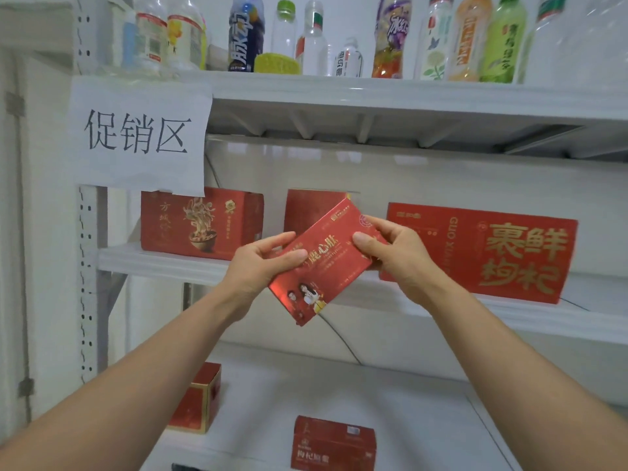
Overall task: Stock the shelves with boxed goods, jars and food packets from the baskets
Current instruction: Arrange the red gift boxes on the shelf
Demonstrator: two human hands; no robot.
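Now | left hand (260, 266), right hand (399, 254) both pinch tilted red box (328, 270) | before middle shelf (159, 263), seemingly not touching

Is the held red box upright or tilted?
Tilted. The red box slants diagonally, gripped by the left hand and right hand.

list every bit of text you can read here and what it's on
"促销区": paper sign.
"裹鲜枸杞" and "GUO XIAN": large red box.
"鹿心肽": held box; its smaller print is blurred.
"脉动": blue bottle.
Noodle box, lowest red box, other bottles: too blurred to read.
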